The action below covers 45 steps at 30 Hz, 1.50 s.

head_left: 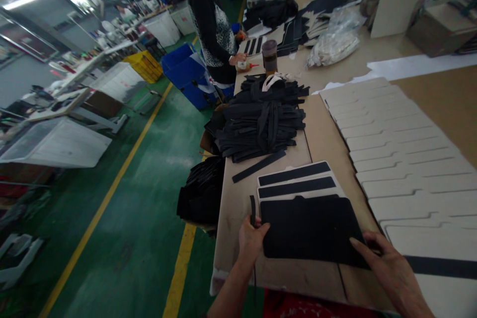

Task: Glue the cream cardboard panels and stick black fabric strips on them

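Observation:
A flat black panel lies near the table's front edge, overlapping beige panels with black bands. My left hand is closed on a narrow black strip, which sticks up above the fingers; the thumb is by the panel's left edge. At the panel's right edge, my right hand pinches it, thumb on top and the other fingers partly hidden. A single black strip lies flat beyond the panels, beside bundled black strips.
Overlapping beige boards spread along the right of the table. Farther back stand a dark-lidded cup and a clear plastic bag. A co-worker stands at the left table edge. Below that edge sits a box of black pieces.

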{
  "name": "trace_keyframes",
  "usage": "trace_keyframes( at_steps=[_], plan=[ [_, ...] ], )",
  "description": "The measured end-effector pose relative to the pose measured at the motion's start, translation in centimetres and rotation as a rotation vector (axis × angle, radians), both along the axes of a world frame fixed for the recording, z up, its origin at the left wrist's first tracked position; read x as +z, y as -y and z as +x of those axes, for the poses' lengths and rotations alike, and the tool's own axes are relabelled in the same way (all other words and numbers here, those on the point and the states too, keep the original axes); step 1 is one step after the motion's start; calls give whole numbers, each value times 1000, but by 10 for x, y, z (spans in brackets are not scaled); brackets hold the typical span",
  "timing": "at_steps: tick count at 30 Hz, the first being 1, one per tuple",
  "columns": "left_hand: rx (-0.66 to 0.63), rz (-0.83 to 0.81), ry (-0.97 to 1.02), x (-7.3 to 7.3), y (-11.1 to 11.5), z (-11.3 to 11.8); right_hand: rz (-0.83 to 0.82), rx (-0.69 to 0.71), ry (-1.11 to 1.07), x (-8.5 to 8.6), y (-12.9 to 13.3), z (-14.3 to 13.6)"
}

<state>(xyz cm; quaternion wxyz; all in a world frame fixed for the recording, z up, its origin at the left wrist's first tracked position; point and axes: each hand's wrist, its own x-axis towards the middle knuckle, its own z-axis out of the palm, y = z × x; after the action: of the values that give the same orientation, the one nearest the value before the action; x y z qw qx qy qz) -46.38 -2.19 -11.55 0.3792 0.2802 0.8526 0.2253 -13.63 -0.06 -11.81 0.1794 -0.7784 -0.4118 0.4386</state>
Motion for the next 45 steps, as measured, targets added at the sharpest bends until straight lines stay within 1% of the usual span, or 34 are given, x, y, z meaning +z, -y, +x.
trace_keyframes(
  at_steps=[3,5,8,10,13,15,17,18,19,21,23,25,27,30,33,35,36,38,40,41,45],
  plan=[
    [7,23,27,1,0,0,8,1,-82,3,-2,-5],
    [6,26,51,2,-1,-1,15,-22,-133,8,-5,-9],
    [-20,30,107,9,2,-6,0,-43,-204,13,-4,-10],
    [-54,36,145,16,11,-11,-34,-19,-276,11,6,-8],
    [-91,13,181,25,33,-19,-99,72,-354,-2,32,-3],
    [-87,-38,173,25,50,-22,-101,147,-255,-11,48,1],
    [-64,-105,132,22,63,-22,-11,231,-30,-16,55,4],
    [-52,-133,103,20,68,-21,53,278,71,-16,53,5],
    [-39,-153,73,19,71,-20,127,331,139,-14,48,6],
    [-19,-159,16,19,71,-18,262,407,192,-9,28,6],
    [-63,-104,-78,22,62,-16,335,393,225,-6,2,2],
    [-173,-18,-195,26,47,-13,354,327,282,-7,-22,-4],
    [-304,51,-271,29,30,-9,317,282,291,-10,-39,-11],
    [-429,74,-267,29,9,1,194,223,184,-13,-48,-16],
    [-467,68,-253,24,3,7,83,86,49,-8,-47,-16],
    [-468,72,-246,21,3,9,73,5,-25,0,-48,-15],
    [-467,76,-245,21,4,9,75,-13,-84,4,-49,-15],
    [-464,89,-245,21,5,7,55,-7,-230,12,-55,-16],
    [-462,108,-246,22,4,5,13,39,-325,18,-63,-19],
    [-459,119,-248,23,4,4,-8,67,-324,20,-67,-21],
    [-407,168,-277,27,-1,2,-32,126,-182,22,-79,-26]
  ],
)
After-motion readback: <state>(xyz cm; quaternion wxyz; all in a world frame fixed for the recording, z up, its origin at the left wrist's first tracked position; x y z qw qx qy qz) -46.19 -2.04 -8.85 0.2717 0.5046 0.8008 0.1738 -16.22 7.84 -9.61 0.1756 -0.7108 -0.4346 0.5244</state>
